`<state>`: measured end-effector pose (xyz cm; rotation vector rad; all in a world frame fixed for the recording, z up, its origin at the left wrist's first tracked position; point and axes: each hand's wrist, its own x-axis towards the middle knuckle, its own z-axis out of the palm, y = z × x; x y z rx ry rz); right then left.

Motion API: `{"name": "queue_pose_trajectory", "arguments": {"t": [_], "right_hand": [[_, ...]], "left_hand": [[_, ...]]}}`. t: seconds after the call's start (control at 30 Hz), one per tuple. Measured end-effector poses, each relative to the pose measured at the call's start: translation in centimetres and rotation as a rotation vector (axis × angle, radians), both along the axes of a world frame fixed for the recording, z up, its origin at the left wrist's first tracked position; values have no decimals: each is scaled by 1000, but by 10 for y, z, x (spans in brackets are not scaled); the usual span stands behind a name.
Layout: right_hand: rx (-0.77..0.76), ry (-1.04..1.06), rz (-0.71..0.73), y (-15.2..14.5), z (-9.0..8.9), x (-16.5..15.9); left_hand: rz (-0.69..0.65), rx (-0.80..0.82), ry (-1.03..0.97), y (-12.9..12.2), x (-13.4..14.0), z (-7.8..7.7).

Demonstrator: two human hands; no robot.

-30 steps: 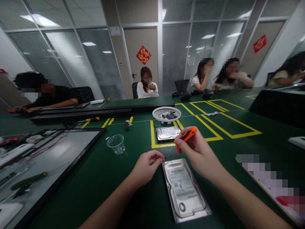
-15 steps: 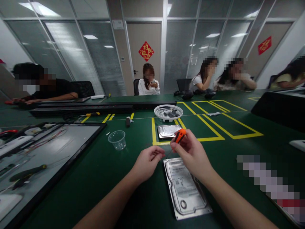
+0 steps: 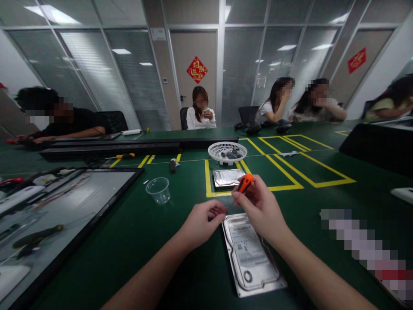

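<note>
An orange-and-black screwdriver [image 3: 245, 184] is gripped in my right hand [image 3: 263, 209], its thin shaft slanting down to the left. The shaft's tip meets the far left corner of a silver hard drive [image 3: 247, 254], which lies label side up on the green table. At that same corner is my left hand [image 3: 204, 221], fingers curled in and thumb bent close to the tip. Whatever sits between its fingertips is too small to make out. A second hard drive [image 3: 224, 177] lies farther back, inside a yellow tape outline, partly covered by the screwdriver and right hand.
A clear plastic cup [image 3: 158, 190] stands left of my hands. Behind the second drive is a white basket [image 3: 211, 151] with small dark parts. A large framed panel [image 3: 106, 183] with tools on it fills the left side. Several people sit across the table.
My left hand has moved slightly right, its thumb now at the drive's corner and its fingers closer to the screwdriver tip. The screwdriver has shifted very slightly.
</note>
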<state>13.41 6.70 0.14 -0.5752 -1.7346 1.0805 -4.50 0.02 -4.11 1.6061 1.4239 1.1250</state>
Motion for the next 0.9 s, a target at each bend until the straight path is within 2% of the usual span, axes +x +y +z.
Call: {"name": "queue_pose_trajectory", "arguments": {"t": [0.23,0.37,0.6,0.7,0.9], "right_hand": [[47,-3,-56,0,-4,4],[47,30,-86,2,-4,6],[34,93,-127,6,-1,11],[33,93,-128,5,-1,11],[47,92,-136,4,-1,11]], "left_hand": [[7,-26,198,5,3,20],[-47,-9,323,2,3,31],[-98,105,784,-4,4,47],[-149,142,914,-5,5,48],[-215,331,1120,-6,6,40]]}}
